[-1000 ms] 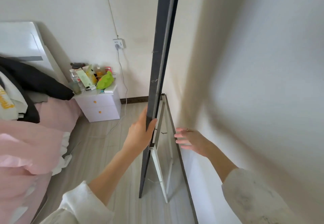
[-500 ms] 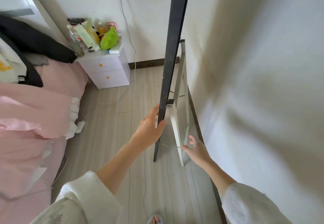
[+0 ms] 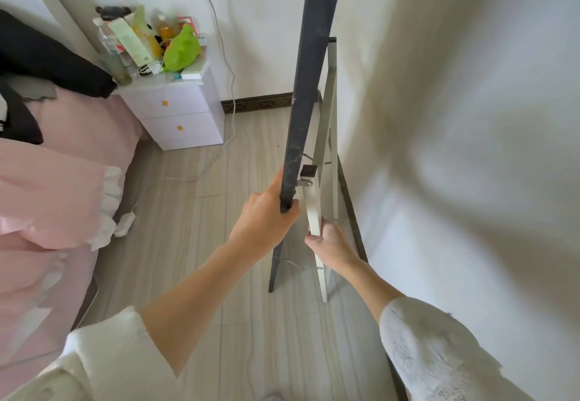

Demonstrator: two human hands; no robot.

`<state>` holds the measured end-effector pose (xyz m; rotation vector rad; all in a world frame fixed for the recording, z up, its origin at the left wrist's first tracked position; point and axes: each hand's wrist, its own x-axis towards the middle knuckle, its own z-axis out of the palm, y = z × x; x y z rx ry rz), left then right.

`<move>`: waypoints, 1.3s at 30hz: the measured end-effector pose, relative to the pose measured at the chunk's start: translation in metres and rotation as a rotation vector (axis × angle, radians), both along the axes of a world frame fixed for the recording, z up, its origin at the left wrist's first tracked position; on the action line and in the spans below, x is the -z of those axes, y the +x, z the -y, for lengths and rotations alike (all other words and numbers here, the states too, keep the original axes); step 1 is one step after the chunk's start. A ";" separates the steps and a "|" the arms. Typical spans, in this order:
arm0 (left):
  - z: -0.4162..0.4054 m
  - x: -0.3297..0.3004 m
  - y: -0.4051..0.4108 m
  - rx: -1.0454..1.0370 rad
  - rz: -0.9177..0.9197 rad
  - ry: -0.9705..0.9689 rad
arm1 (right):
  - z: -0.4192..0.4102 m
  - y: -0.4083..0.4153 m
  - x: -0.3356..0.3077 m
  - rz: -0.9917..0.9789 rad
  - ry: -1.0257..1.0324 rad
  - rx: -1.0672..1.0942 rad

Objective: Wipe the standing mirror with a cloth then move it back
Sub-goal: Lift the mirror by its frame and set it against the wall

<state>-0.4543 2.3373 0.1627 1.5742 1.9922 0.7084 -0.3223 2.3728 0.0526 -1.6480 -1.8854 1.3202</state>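
Observation:
The standing mirror point(image 3: 309, 64) is seen edge-on as a tall dark frame, standing on the wooden floor close to the right wall. A white folding support leg point(image 3: 314, 209) hangs behind it, hinged at a small black bracket. My left hand point(image 3: 266, 221) grips the dark frame edge at mid height, fingers wrapped round it. My right hand point(image 3: 329, 243) grips the white support leg just below the hinge. The mirror's glass face is hidden from this angle. No cloth is visible.
A white wall point(image 3: 455, 149) runs close along the right. A lilac bedside cabinet point(image 3: 182, 111) with bottles and a green bag stands at the back left, a cable trailing down beside it. A pink bed point(image 3: 62, 181) with dark clothing fills the left.
My right hand has come up from near the floor and closed round the white support leg. My left hand stays on the frame. The view has tilted further down.

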 end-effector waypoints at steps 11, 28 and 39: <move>-0.014 -0.015 0.067 0.185 -0.021 -0.086 | -0.012 0.066 -0.007 0.036 -0.008 0.078; -0.011 -0.020 0.127 0.144 -0.028 -0.121 | -0.019 0.125 -0.012 0.085 -0.006 -0.031; -0.012 -0.020 0.129 0.147 -0.086 -0.177 | -0.021 0.135 -0.023 0.177 -0.025 -0.115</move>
